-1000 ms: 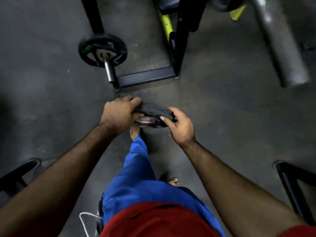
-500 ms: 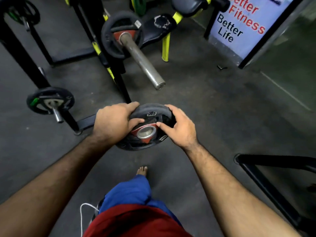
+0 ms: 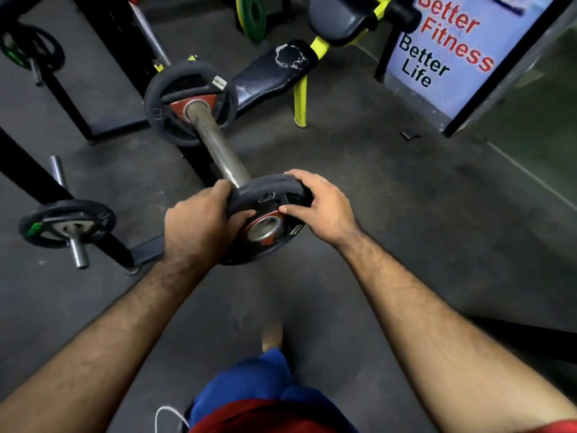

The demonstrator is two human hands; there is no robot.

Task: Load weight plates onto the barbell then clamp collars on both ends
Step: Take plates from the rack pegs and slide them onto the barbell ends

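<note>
I hold a small black weight plate (image 3: 265, 198) with a red hub and a steel-lined hole at the near tip of the barbell sleeve (image 3: 215, 142). My left hand (image 3: 196, 226) grips its left rim and my right hand (image 3: 321, 204) grips its right rim. The plate covers the sleeve's end, and the hole looks lined up with the sleeve. Farther up the sleeve sits a larger black plate (image 3: 190, 104) with a red centre. No collar is visible.
A dark rack upright (image 3: 28, 173) at left carries storage pegs with a black plate (image 3: 67, 223). A worn bench (image 3: 274, 73) with yellow legs stands behind the bar. A sign (image 3: 449, 48) leans at right. Another black frame (image 3: 530, 335) lies by my right forearm.
I lifted the plate from low near the floor up to the barbell's sleeve end. My view rose from the floor toward the bar, and the plate now covers the sleeve tip.
</note>
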